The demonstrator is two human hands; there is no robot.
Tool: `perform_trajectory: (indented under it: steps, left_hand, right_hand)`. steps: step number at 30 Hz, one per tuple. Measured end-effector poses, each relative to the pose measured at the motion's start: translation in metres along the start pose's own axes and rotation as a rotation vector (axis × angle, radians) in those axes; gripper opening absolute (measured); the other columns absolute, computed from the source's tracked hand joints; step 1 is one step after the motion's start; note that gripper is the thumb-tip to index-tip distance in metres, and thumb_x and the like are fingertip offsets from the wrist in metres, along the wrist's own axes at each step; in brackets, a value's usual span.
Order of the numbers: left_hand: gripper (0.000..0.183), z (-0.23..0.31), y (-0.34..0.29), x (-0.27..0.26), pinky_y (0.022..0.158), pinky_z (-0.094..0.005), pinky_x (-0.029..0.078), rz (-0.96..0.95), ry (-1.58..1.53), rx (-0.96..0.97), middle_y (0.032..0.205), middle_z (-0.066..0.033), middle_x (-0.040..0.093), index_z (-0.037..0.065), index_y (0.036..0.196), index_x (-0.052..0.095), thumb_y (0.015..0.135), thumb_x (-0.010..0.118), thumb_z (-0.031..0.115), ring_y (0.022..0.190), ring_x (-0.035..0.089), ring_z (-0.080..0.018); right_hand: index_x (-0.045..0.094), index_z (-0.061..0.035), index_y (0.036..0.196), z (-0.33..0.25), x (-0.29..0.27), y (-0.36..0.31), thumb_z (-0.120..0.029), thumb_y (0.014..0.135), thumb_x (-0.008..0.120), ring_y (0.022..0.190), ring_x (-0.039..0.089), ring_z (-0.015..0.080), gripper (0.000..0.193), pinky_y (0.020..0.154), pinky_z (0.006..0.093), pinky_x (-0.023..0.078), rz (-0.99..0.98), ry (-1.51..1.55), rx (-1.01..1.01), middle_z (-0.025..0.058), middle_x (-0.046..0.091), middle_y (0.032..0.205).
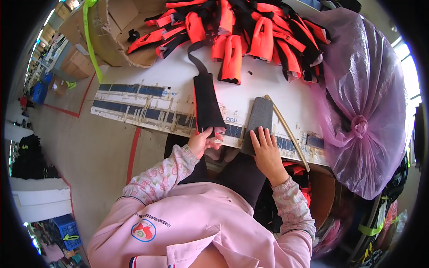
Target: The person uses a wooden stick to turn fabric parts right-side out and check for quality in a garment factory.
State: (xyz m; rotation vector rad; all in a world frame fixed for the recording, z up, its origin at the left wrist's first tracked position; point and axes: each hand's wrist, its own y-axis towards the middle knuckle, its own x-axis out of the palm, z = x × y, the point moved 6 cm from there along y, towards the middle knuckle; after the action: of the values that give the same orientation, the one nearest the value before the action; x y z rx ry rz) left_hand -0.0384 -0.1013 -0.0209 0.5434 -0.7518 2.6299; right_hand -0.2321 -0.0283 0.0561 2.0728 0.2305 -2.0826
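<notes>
My left hand [204, 142] pinches the near end of a black fabric piece [208, 105] with an orange edge. The piece lies lengthwise on the white table, and its narrow black strap [196, 58] runs back toward a pile of orange-and-black fabric pieces [232, 56]. My right hand [268, 156] rests with fingers stretched out on the near part of a flat dark grey block [260, 116]. Part of the block is hidden under the palm. Just right of it, a thin tan stick [287, 129] lies slanted, reaching past the table's front edge.
The white table [170, 73] has worn tape strips along its front. A large tied purple plastic bag [362, 98] bulges at the right. At the back left stands an open cardboard box [100, 38] with a yellow-green strap [89, 40] hanging over it.
</notes>
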Motion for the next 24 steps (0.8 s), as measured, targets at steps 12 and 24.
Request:
perform_trajectory:
  steps: [12, 24]
  left_hand:
    - [0.031, 0.007, -0.005, 0.005, 0.069, -0.0365, 0.052, 0.035, -0.171, -0.011, 0.096, -0.0101, 0.065, 0.003, 0.109, 0.059, 0.093, 0.038, 0.02, 0.081, 0.064, -0.0205]
    - [0.024, 0.018, -0.018, 0.017, 0.07, -0.036, 0.054, -0.057, -0.143, 0.001, 0.099, -0.0105, 0.064, 0.005, 0.11, 0.054, 0.09, 0.047, 0.016, 0.084, 0.064, -0.0206]
  right_hand:
    - [0.059, 0.0, 0.106, -0.045, -0.176, -0.026, 0.004, 0.053, 0.05, 0.091, 0.063, 0.0306, 0.053, 0.078, 0.0363, 0.052, 0.284, 0.632, -0.328, 0.0163, 0.063, 0.103]
    - [0.058, -0.0007, 0.105, -0.07, -0.151, 0.005, 0.007, 0.059, 0.053, 0.091, 0.063, 0.0297, 0.047, 0.079, 0.0361, 0.051, 0.353, 0.453, -0.278, 0.0144, 0.063, 0.102]
